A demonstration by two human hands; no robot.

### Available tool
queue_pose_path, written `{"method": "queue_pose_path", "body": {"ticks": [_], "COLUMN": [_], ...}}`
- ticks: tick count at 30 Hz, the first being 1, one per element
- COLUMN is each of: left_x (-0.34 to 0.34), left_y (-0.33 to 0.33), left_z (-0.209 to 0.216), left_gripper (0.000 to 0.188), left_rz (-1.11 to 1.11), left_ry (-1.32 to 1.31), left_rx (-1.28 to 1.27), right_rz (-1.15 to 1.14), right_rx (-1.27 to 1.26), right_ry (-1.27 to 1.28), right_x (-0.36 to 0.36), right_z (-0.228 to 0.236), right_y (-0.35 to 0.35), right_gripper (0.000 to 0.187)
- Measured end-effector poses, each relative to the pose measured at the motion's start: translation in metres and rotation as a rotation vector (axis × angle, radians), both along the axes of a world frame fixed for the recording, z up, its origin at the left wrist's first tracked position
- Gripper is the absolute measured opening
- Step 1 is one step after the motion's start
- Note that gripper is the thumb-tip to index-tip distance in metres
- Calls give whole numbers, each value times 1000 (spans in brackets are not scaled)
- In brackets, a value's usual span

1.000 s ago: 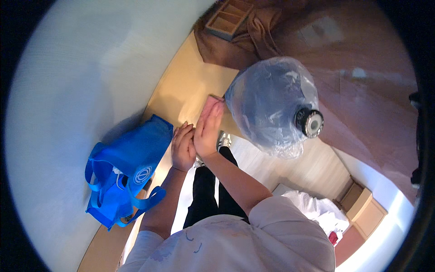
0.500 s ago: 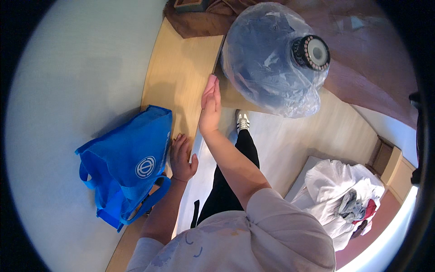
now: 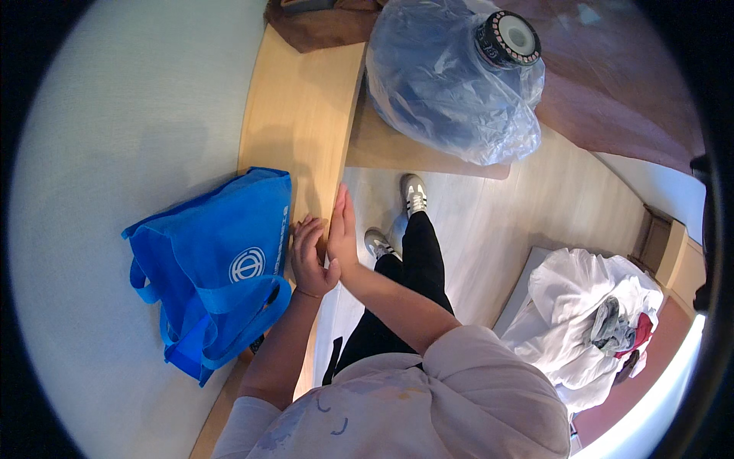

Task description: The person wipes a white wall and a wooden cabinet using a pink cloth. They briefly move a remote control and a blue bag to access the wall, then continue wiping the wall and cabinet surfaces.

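Observation:
My left hand (image 3: 312, 260) rests on the pale wooden ledge (image 3: 300, 99), beside the blue fabric bag (image 3: 225, 245). Its fingers are loosely bent and apart, holding nothing. Close against it, my right hand (image 3: 344, 237) presses along the ledge's side edge with fingers straight and together. The pink cloth seen under that palm a moment ago is hidden now, between the hand and the wood as far as I can tell. The bag stands upright on the ledge against the wall, its handles drooping toward me.
A large water bottle (image 3: 451, 92) wrapped in clear plastic stands past the ledge's far end, near brown fabric (image 3: 612, 84). My feet in striped sneakers (image 3: 414, 195) are on the pale floor. White bedding or clothes (image 3: 566, 306) lie heaped at the right.
My right hand has slid toward me along the ledge's edge, up beside my left hand. The pink cloth has gone from sight. My view has shifted, and a second shoe now shows.

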State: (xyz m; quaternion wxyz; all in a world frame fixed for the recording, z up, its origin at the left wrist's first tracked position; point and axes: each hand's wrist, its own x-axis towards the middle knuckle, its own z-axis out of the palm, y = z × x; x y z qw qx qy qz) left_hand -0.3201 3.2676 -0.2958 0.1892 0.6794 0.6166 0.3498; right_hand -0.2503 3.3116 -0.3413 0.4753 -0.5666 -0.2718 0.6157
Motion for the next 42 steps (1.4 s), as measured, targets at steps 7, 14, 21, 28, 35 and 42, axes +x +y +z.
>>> {"method": "queue_pose_path", "body": {"ticks": [7,14,21,28,35,42], "left_x": [-4,-5,-22,-11,-17,-15], "left_y": [-3,-5,-8,-47,-50,-51], "left_z": [-5,-5,1,10,14,13], "left_gripper": [74,77,52,64,74,67], "left_rz": [-25,14,15,-27,-60,-83], "left_ry": [-73,-50,-236,-162,-120,-20], "left_rx": [33,-6,-55,-86,-153,-114], "right_rz": [44,170,224,78,307,205], "right_rx": [86,-84,100,98,-184,-984], "right_ry": [-182,279,-147,-94,40,645], "right_x": [3,7,1,5,-2,10], "right_z": [-27,18,30,17,27,29], "right_y": [36,-108,-80,20,-130,-166], "right_gripper": [56,62,57,56,62,50]}}
